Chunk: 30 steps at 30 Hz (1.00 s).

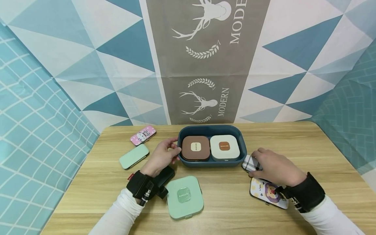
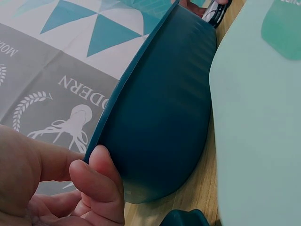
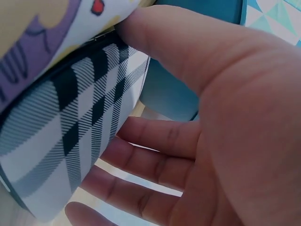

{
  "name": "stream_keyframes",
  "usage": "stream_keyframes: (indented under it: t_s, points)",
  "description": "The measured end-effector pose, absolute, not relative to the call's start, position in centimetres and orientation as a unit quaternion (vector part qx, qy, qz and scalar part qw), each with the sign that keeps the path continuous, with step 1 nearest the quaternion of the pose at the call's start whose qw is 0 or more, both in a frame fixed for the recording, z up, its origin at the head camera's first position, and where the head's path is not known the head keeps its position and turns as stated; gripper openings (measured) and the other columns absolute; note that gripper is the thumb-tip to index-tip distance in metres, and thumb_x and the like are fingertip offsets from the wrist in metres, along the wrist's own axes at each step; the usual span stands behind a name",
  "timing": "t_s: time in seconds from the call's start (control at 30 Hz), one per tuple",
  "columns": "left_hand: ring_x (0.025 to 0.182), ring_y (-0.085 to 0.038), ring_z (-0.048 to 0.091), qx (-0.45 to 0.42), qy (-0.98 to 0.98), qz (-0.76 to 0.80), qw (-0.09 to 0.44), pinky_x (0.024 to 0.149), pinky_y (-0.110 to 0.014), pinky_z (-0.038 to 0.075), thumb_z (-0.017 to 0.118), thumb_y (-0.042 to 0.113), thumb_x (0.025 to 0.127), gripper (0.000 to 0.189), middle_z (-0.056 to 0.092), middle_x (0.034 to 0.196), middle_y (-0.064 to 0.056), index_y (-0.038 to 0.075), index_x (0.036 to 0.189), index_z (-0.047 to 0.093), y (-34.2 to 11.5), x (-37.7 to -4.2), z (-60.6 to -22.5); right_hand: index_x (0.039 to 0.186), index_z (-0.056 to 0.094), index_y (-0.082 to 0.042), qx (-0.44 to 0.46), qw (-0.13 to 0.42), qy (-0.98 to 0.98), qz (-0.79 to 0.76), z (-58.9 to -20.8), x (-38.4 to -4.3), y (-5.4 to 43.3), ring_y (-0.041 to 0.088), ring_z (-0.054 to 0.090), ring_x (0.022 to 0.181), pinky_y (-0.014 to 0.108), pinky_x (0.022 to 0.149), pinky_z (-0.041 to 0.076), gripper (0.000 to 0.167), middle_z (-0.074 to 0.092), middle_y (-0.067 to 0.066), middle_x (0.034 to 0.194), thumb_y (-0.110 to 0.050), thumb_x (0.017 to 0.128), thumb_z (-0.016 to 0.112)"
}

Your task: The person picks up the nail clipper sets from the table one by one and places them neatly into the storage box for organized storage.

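Note:
A dark blue bin [image 1: 211, 164] holds a brown square case [image 1: 188, 143] and a white square case [image 1: 232, 143], side by side, both labelled MANICURE. At the bin's left end is my left hand [image 1: 163, 155]; in the left wrist view its fingers [image 2: 101, 165] pinch the rim. My right hand [image 1: 277, 166] grips a black-and-white plaid case [image 1: 249, 164] just off the bin's right front corner. In the right wrist view, the thumb lies on one edge of the plaid case [image 3: 89, 108] and the fingers on the opposite edge.
A white cartoon lion case [image 1: 261, 191] lies under the right wrist. Nearer me is a mint square case [image 1: 185, 209]. At the left are a mint oblong case [image 1: 133, 156], a pink case [image 1: 143, 135] and a black case [image 1: 165, 176] partly under the left wrist.

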<state>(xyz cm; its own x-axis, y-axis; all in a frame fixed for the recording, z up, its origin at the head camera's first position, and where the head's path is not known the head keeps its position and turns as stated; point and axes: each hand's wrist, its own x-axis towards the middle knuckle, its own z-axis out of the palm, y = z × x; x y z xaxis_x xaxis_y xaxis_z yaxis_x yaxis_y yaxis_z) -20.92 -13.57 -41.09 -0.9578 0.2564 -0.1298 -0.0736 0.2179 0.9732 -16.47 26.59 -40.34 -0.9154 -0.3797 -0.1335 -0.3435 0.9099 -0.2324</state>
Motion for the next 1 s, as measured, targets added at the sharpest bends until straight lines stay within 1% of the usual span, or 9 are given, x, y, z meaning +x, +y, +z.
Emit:
stream_keyframes:
  t_s: [0.2, 0.4, 0.5, 0.6, 0.83, 1.0]
  points:
    - [0.077, -0.032, 0.065, 0.06, 0.769, 0.622, 0.132, 0.06, -0.026, 0.05, 0.058, 0.002, 0.107, 0.054, 0.054, 0.105, -0.013, -0.001, 0.159, 0.042, -13.48, -20.89, -40.92, 0.123, 0.068, -0.001, -0.183, 0.089, 0.973, -0.106, -40.39, -16.56, 26.68, 0.014, 0.054, 0.077, 0.035, 0.063, 0.05, 0.065, 0.057, 0.001, 0.096, -0.049, 0.084, 0.089]
    - [0.075, -0.027, 0.064, 0.061, 0.767, 0.624, 0.133, 0.06, -0.025, 0.05, 0.058, 0.001, 0.107, 0.054, 0.053, 0.105, -0.013, -0.001, 0.159, 0.041, -13.46, -20.9, -40.83, 0.124, 0.069, -0.001, -0.187, 0.078, 0.974, -0.104, -40.67, -16.81, 26.66, 0.013, 0.055, 0.078, 0.035, 0.066, 0.051, 0.062, 0.059, -0.001, 0.097, -0.044, 0.083, 0.09]
    - [0.075, -0.028, 0.065, 0.059, 0.766, 0.626, 0.134, 0.06, -0.025, 0.05, 0.058, 0.001, 0.108, 0.054, 0.053, 0.105, -0.013, -0.001, 0.159, 0.041, -13.5, -20.9, -40.86, 0.123, 0.07, -0.001, -0.19, 0.072, 0.974, -0.102, -40.7, -16.91, 26.59, 0.013, 0.055, 0.078, 0.035, 0.067, 0.051, 0.061, 0.06, -0.001, 0.097, -0.041, 0.082, 0.09]
    - [0.077, -0.03, 0.065, 0.06, 0.765, 0.627, 0.135, 0.06, -0.025, 0.05, 0.057, 0.001, 0.108, 0.054, 0.053, 0.105, -0.013, -0.001, 0.159, 0.041, -13.55, -20.91, -40.9, 0.123, 0.071, -0.001, -0.192, 0.067, 0.974, -0.098, -40.69, -16.97, 26.55, 0.013, 0.055, 0.078, 0.035, 0.067, 0.051, 0.06, 0.06, -0.001, 0.097, -0.039, 0.081, 0.091]
    - [0.077, -0.029, 0.065, 0.061, 0.765, 0.627, 0.135, 0.06, -0.025, 0.05, 0.057, 0.001, 0.108, 0.054, 0.053, 0.105, -0.013, -0.001, 0.159, 0.041, -13.55, -20.9, -40.89, 0.119, 0.072, -0.003, -0.204, 0.054, 0.973, -0.094, -40.79, -16.96, 26.51, 0.012, 0.054, 0.076, 0.034, 0.064, 0.05, 0.055, 0.06, -0.002, 0.095, -0.037, 0.079, 0.091]
    - [0.077, -0.03, 0.065, 0.059, 0.764, 0.628, 0.135, 0.06, -0.025, 0.05, 0.057, 0.001, 0.108, 0.054, 0.053, 0.105, -0.013, -0.001, 0.159, 0.041, -13.53, -20.91, -40.92, 0.119, 0.072, -0.003, -0.207, 0.051, 0.973, -0.093, -40.79, -16.98, 26.52, 0.012, 0.054, 0.076, 0.033, 0.063, 0.049, 0.055, 0.06, -0.002, 0.095, -0.036, 0.079, 0.09]
